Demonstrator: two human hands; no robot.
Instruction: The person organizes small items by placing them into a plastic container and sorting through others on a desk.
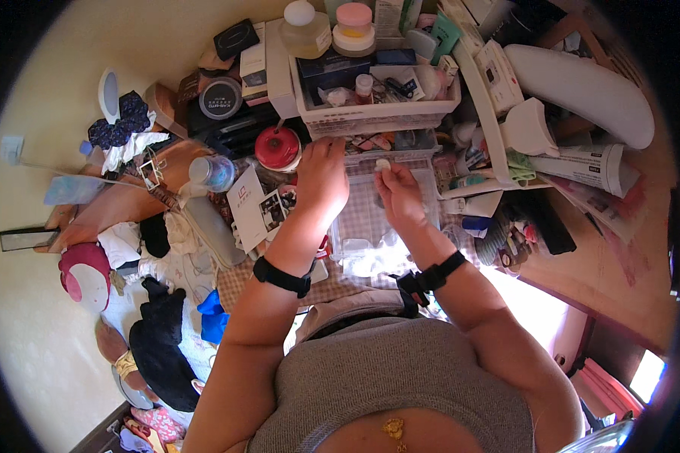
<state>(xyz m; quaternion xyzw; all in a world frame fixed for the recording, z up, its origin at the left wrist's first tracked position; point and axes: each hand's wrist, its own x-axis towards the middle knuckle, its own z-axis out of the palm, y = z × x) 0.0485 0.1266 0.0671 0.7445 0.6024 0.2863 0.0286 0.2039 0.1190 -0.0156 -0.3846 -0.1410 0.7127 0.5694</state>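
Note:
My right hand [402,198] pinches a small whitish piece [383,164], too small to name, between thumb and fingertips. Over the left corner of a drawer with small items, my left hand [325,181] has its fingers bent together. Whatever they may hold is hidden. A clear plastic tray [344,226] lies under and between both hands on a checked cloth [242,283]. Just left of my left hand stands a round jar with a red lid [274,145]. A white card [245,208] leans below that jar.
Behind my hands, a white basket [378,115] holds bottles and small boxes. A bottle with a white round cap [304,30] stands above it. Tubes and packets crowd a white rack [495,128] at right. A blue-topped jar [213,174] and heaped clothes [159,325] are at left.

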